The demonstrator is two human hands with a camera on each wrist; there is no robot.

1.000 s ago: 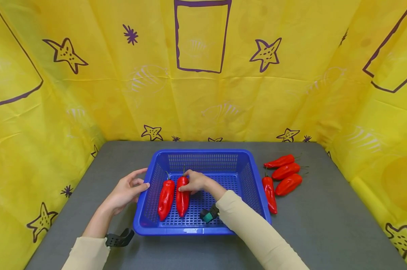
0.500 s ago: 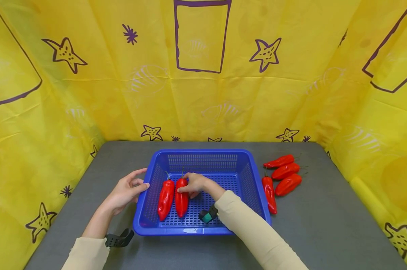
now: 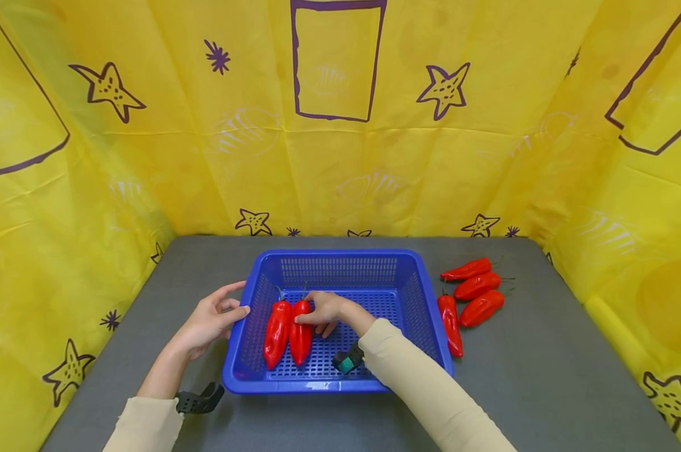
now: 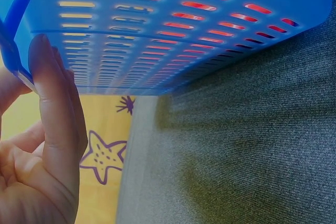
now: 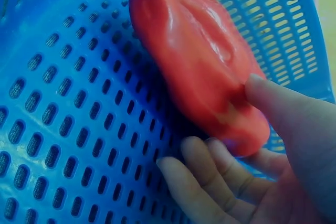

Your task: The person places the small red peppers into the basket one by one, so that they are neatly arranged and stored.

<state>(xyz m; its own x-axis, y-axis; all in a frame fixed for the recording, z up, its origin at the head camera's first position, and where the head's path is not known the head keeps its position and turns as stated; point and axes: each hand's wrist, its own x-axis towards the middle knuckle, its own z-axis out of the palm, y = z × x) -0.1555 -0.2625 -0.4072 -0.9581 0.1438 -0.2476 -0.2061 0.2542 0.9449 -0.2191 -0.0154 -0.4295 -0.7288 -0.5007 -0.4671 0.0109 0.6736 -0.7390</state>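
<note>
A blue plastic basket (image 3: pixel 340 386) with slotted walls stands on the table. My left hand (image 3: pixel 213 320) grips its left rim, thumb on top and fingers against the outer wall; in the left wrist view the left hand (image 4: pixel 52 145) shows beside the slotted wall. Inside the basket my right hand (image 3: pixel 329 311) pinches the upper part of a long red pepper (image 3: pixel 301 339) between thumb and index finger. In the right wrist view this red pepper (image 5: pixel 194 51) lies over the basket floor, the other fingers loosely bent below it. A second red pepper (image 3: pixel 277 336) lies close alongside, to its left.
Several more red peppers (image 3: pixel 476 287) lie on the grey table (image 3: pixel 521 370), right of the basket, one of them (image 3: pixel 450 326) close along its right wall. Yellow printed cloth (image 3: pixel 340 169) closes off the back and both sides.
My right hand has shifted slightly left with the pepper, which now lies close against the other pepper in the basket. The left hand has stayed on the rim.
</note>
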